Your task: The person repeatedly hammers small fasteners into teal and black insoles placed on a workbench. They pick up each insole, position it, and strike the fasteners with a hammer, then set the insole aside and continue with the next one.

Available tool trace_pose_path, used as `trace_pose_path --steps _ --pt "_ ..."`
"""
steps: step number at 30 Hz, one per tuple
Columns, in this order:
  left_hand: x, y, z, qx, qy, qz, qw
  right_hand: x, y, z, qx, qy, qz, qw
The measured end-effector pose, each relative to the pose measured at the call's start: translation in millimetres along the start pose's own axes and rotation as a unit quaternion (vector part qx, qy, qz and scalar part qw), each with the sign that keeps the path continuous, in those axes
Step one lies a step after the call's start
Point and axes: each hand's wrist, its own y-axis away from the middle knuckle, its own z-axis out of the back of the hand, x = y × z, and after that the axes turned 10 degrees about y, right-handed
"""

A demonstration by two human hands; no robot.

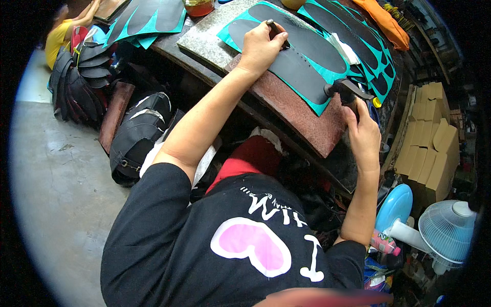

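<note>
My left hand [262, 48] is closed around a dark, rod-like hand punch [269, 23]. The punch's lower end meets a black sole shape on a teal-backed sheet [302, 69]. A line of small marks runs across the black surface from there. Near the sheet's right corner, my right hand [364, 134] grips the handle of a dark hammer [346, 91]. The hammer's head is over that corner; whether it touches the sheet I cannot tell. Beneath the sheet lie a reddish stone slab [307, 125] and a grey speckled slab [202, 43].
More teal sheets with black sole shapes [371, 46] [148, 18] lie around the dark table. Left stand a bundle of black curved pieces [84, 79] and a black bag [140, 138]. Cardboard boxes [427, 143] and a blue fan [447, 233] are right. Another person [59, 41] sits far left.
</note>
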Motion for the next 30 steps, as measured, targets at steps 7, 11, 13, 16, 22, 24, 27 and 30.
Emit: trace_pose_path --steps 7,11,13,16,22,24,27,30 --pt "-7.4 -2.5 -1.1 0.0 -0.085 -0.038 0.996 -0.2 -5.8 -2.5 -0.042 -0.04 0.017 0.998" --pt "-9.7 0.7 -3.1 0.0 -0.097 -0.044 0.994 13.7 -12.2 27.4 -0.062 -0.004 0.033 0.998" --pt "-10.3 0.4 -1.3 0.004 -0.099 -0.053 0.994 24.7 -19.5 44.8 -0.149 -0.124 0.119 0.974" --pt "-13.5 1.4 -1.0 0.038 -0.163 -0.105 0.98 39.9 -29.0 50.5 -0.241 -0.233 0.198 0.921" --pt "-13.0 10.3 -13.8 0.069 -0.276 -0.223 0.932 57.3 -57.2 4.3 -0.192 -0.023 0.126 0.973" --pt "-9.8 0.6 -9.5 0.009 -0.235 -0.17 0.957 43.1 -55.1 9.4 -0.16 -0.015 0.075 0.984" --pt "-3.8 -3.4 -8.4 -0.01 0.122 0.064 0.99 32.9 -52.1 16.2 -0.141 -0.162 0.029 0.976" --pt "-2.9 -6.9 -4.0 0.056 -0.04 0.007 0.998 32.4 -42.4 38.7 -0.192 -0.188 0.109 0.957"
